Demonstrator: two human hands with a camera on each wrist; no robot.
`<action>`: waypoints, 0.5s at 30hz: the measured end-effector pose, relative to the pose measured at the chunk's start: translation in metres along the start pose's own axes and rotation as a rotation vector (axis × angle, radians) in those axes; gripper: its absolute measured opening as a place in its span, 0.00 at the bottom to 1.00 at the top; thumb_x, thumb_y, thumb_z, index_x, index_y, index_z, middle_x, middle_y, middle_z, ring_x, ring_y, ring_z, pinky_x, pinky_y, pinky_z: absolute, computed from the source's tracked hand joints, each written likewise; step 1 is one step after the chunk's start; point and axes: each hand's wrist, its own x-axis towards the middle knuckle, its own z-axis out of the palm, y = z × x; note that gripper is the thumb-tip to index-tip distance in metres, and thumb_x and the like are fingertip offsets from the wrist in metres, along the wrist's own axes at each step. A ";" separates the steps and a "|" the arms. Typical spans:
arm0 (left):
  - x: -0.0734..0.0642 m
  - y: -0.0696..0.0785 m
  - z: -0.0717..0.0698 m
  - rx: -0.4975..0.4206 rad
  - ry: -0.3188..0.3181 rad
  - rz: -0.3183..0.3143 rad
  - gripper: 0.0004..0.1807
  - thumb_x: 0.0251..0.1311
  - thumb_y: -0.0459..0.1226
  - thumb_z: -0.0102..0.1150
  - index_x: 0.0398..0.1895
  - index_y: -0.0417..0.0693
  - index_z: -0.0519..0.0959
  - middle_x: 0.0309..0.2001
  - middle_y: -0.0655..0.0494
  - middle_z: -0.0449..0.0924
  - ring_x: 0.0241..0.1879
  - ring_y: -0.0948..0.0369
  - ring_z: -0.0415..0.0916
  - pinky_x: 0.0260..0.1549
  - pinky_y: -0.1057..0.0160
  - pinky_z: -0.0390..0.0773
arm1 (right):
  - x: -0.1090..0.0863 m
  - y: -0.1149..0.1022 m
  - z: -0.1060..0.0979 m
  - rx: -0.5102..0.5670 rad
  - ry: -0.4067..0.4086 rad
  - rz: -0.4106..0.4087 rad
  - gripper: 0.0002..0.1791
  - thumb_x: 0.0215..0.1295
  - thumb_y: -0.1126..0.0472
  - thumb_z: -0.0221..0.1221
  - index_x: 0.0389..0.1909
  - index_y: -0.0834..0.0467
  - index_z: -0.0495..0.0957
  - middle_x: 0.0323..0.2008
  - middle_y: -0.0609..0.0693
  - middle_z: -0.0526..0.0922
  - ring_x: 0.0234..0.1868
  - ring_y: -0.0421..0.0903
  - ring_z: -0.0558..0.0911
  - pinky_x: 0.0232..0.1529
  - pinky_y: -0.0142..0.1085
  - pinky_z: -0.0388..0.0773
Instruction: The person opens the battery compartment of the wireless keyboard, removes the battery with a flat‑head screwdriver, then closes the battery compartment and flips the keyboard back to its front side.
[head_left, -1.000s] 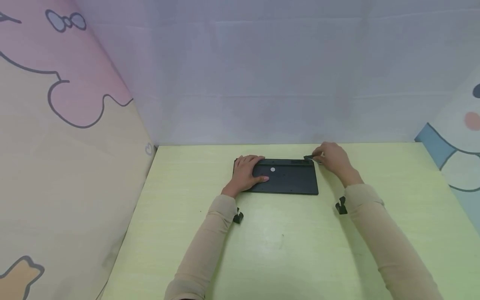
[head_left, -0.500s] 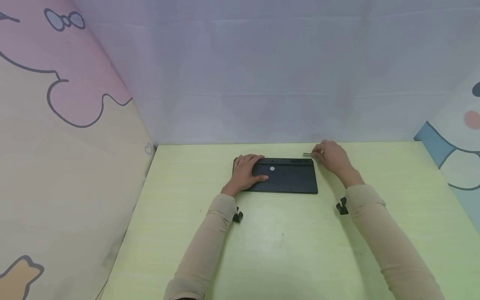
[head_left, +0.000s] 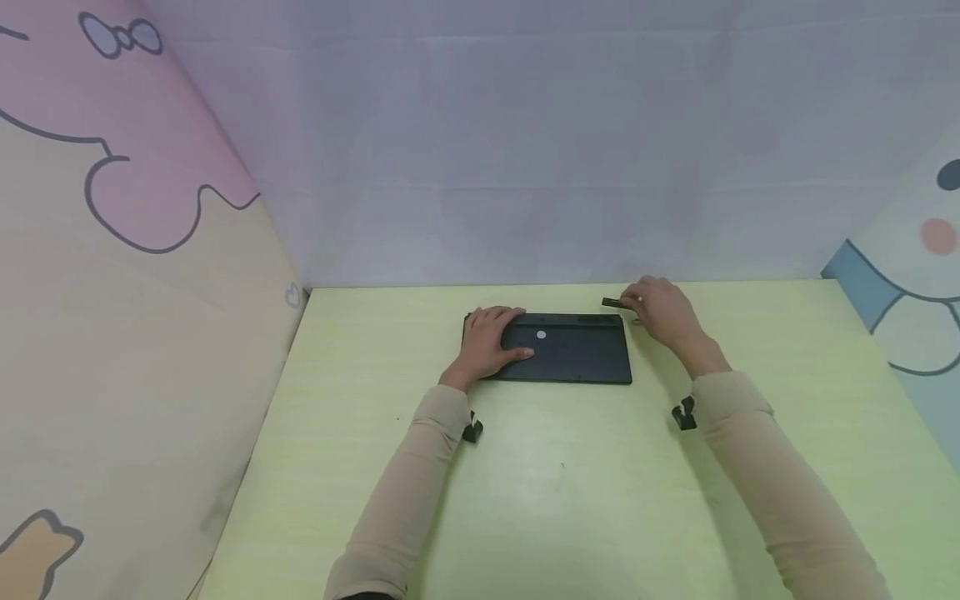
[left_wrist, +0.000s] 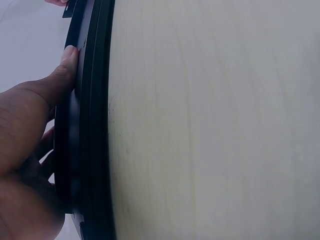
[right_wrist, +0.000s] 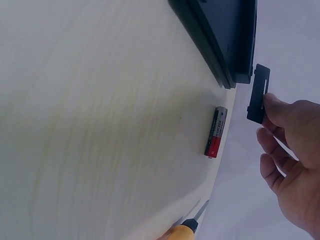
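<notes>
A black keyboard (head_left: 573,354) lies underside up near the back of the table, a round white sticker on it. My left hand (head_left: 487,343) rests across its left end, fingers reaching the far edge. In the left wrist view, the thumb (left_wrist: 64,72) lies along the keyboard's underside. Just beyond the far right corner, my right hand (head_left: 663,312) pinches a small flat black battery cover (right_wrist: 258,95) between thumb and fingers. Small tabs and a slot show on the cover. On the table below that hand is a red and black battery (right_wrist: 216,132).
A screwdriver (right_wrist: 182,231) with a yellow handle lies close to the battery, partly cut off by the frame. The pale yellow table (head_left: 555,500) meets a hanging cloth (head_left: 525,150) right behind the keyboard. A printed panel (head_left: 150,350) borders the left side.
My right hand has lifted the battery cover a little away from the keyboard's far right corner and turned it. My left hand and the keyboard have kept their place.
</notes>
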 end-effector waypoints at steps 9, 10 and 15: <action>0.000 0.001 0.000 -0.004 0.011 0.006 0.42 0.60 0.56 0.69 0.76 0.57 0.66 0.73 0.50 0.69 0.76 0.51 0.62 0.81 0.41 0.48 | 0.001 -0.009 -0.004 0.012 0.009 -0.011 0.11 0.75 0.62 0.59 0.46 0.65 0.86 0.40 0.62 0.86 0.43 0.60 0.82 0.47 0.55 0.79; 0.000 0.001 0.000 -0.002 0.011 0.004 0.42 0.60 0.56 0.69 0.76 0.57 0.66 0.73 0.50 0.69 0.76 0.51 0.62 0.81 0.41 0.48 | 0.001 -0.011 -0.004 0.014 0.008 -0.019 0.11 0.74 0.63 0.59 0.46 0.65 0.86 0.40 0.62 0.86 0.43 0.61 0.82 0.48 0.55 0.79; 0.000 0.000 0.001 -0.007 0.012 -0.001 0.42 0.60 0.56 0.69 0.76 0.57 0.66 0.73 0.50 0.69 0.76 0.51 0.62 0.81 0.41 0.47 | 0.002 -0.020 -0.005 0.007 0.003 -0.057 0.11 0.73 0.63 0.60 0.45 0.64 0.87 0.38 0.61 0.87 0.43 0.60 0.82 0.49 0.55 0.79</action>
